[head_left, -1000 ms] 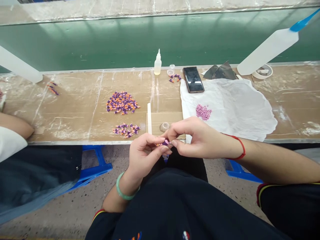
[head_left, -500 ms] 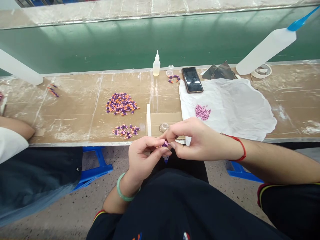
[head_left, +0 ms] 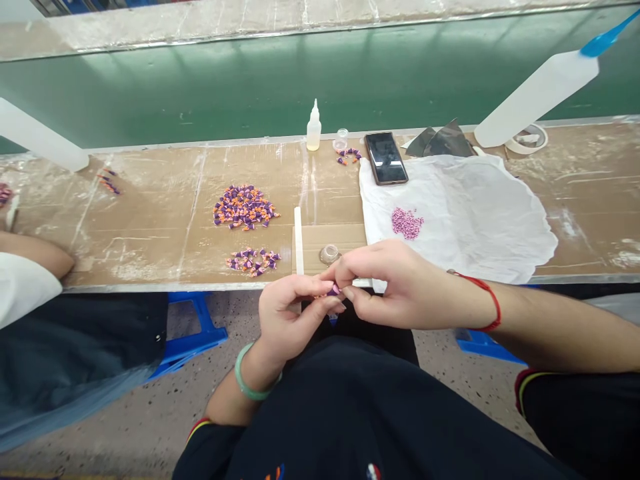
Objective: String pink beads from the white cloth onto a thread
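My left hand (head_left: 293,320) and my right hand (head_left: 395,287) meet just off the bench's front edge. Their fingertips pinch a small purple clay piece (head_left: 333,290), partly hidden by the fingers, with a bit of orange beside it. Behind my hands lie a heap of purple-and-orange pieces (head_left: 244,207) and a smaller heap (head_left: 253,262). A small round glass vessel (head_left: 329,254) stands on a cardboard sheet (head_left: 313,240), just beyond my fingers. Pink granules (head_left: 407,223) lie on a crumpled white cloth (head_left: 450,213), near my right hand.
A glue bottle (head_left: 313,128), small glass jar (head_left: 341,139), phone (head_left: 385,158) and tape roll (head_left: 526,141) line the bench's back edge. A large white bottle with a blue tip (head_left: 540,93) is at upper right. A co-worker's forearm (head_left: 35,255) rests at left.
My hands have shifted slightly lower and to the right, still pinching the purple piece. The view has moved a little; the objects on the bench have not visibly moved.
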Demonstrator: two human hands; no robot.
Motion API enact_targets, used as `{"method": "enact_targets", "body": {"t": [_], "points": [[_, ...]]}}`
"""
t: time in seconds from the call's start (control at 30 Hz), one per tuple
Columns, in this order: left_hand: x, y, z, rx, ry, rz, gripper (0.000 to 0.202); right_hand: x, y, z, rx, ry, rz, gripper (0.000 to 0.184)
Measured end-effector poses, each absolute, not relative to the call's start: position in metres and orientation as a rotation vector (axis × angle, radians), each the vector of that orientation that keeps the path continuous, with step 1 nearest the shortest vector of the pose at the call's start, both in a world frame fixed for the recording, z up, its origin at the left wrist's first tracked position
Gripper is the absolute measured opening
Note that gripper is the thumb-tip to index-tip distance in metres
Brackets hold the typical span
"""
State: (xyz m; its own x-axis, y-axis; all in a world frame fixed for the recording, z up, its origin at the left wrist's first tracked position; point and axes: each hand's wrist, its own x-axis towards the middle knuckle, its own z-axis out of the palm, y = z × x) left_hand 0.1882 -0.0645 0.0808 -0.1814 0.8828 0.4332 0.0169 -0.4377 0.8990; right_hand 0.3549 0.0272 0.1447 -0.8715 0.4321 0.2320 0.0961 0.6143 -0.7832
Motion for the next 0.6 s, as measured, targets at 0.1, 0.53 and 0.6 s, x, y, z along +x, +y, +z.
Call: {"method": "enact_targets", "body": {"t": [0.1,0.53,0.6], "points": [[0.186,-0.064,0.083,1.621,1.152,1.713,0.012,0.360,0.025,0.148,-0.393,-2.464,0.952,0.012],[0.186,-0.057,0.099,1.955,1.124,1.770,0.021,0.365,0.019,0.151,-0.295,-2.492,0.253,0.023],[0.187,-0.057,0.098,1.939,1.122,1.751,0.020,0.366,0.020,0.149,-0.285,-2.500,0.218,0.025]]}}
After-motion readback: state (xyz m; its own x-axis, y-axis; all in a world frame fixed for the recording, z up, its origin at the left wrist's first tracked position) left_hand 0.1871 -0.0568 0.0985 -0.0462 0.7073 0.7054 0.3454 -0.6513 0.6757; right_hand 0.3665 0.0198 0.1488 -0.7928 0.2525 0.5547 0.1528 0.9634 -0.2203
